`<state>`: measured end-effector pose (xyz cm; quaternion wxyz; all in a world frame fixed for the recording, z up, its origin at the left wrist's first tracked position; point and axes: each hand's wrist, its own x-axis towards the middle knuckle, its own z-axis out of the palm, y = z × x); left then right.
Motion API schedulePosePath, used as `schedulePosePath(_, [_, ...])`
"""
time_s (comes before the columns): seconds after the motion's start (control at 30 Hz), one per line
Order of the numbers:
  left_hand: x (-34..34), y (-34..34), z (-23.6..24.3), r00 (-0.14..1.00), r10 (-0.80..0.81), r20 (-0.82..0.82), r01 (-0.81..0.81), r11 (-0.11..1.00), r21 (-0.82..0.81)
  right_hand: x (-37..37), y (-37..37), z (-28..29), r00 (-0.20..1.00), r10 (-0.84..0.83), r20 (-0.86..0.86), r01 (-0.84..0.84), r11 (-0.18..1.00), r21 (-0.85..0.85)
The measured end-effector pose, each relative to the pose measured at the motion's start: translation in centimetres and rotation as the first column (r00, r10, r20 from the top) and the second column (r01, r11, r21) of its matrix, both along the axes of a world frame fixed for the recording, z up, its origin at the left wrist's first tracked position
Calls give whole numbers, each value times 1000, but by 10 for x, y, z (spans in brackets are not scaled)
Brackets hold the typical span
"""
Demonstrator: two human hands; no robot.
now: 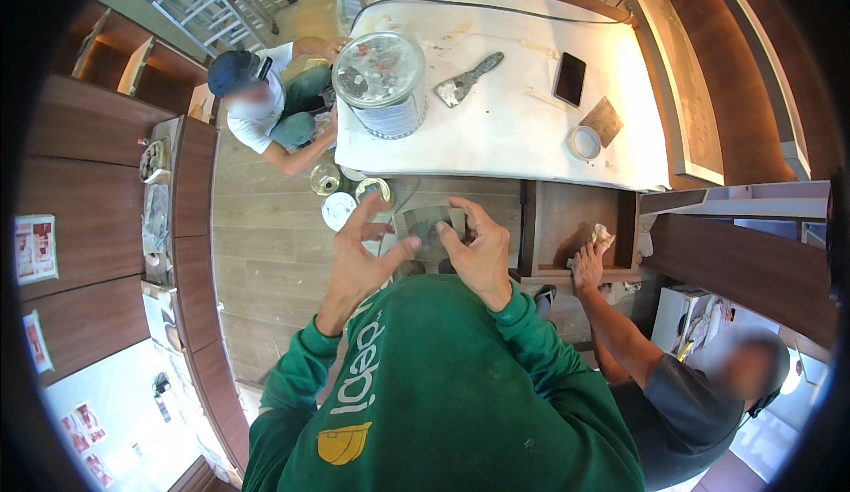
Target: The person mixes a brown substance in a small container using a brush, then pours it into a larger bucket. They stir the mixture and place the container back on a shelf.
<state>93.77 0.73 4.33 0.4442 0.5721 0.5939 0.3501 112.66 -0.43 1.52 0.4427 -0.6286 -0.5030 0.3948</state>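
In front of my chest, my right hand [478, 248] grips a small rectangular piece of sandpaper [427, 228], tan-grey with a dark worn patch in its middle. The thumb presses on its face while the fingers go behind its right edge. My left hand [361, 248] is at the left edge of the sheet with its fingers spread. Its thumb tip points at the sheet; I cannot tell whether it touches. Beyond my hands is a white-covered worktop [505, 147], bearing a large stained paint can [381, 85] and a scraper [467, 80].
A phone [569, 79], a tape roll [584, 143] and a brown square sheet [602, 122] lie on the worktop. One person [266, 102] crouches at far left near several open tins [338, 211]. At right, another person's hand [587, 266] holds a crumpled rag in an open drawer [567, 226].
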Motion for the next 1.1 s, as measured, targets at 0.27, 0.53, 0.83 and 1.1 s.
schedulePosePath(0.27, [22, -4, -42, 970, 240, 40, -232, 961, -151, -25, -2, -10, 993, -34, 113, 23, 995, 94])
schedulePosePath(0.53, [29, -10, -38, 921, 370, -122, -362, 928, 84, -19, 5, -12, 991, -15, 133, 8, 999, 52])
schedulePosePath(0.83, [21, -16, -70, 726, 320, -609, -128, 933, 337, -30, 19, -35, 913, 150, 380, -263, 928, 265])
schedulePosePath(1.1, [1, -52, -68, 570, 415, -709, -60, 882, 468, -62, 29, -38, 655, 492, 573, -587, 809, -25])
